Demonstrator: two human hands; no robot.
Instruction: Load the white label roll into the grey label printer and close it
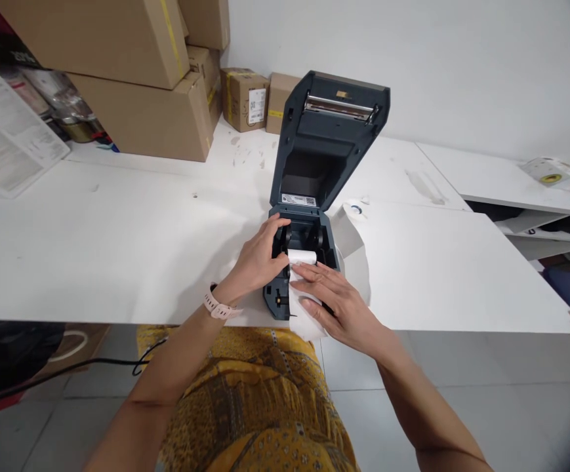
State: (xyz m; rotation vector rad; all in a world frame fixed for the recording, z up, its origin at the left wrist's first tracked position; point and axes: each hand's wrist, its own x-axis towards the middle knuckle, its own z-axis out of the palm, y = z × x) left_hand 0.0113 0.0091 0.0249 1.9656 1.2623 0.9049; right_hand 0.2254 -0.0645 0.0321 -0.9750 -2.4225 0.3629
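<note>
The left hand [258, 257] curves inward while the right hand [341, 307] angles palm down.

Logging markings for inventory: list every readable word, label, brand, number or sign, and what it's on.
None reads clearly.
Label inside printer lid: too small.
White label on small carton: too small.
Papers at left: print blurred.
Dark package, top left: pale letters, unclear.

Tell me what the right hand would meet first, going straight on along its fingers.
Most likely the left hand, at its thumb, just ahead of the right hand, whose fingers lie on the white paper. Depth is unclear; it might pass above.
</note>
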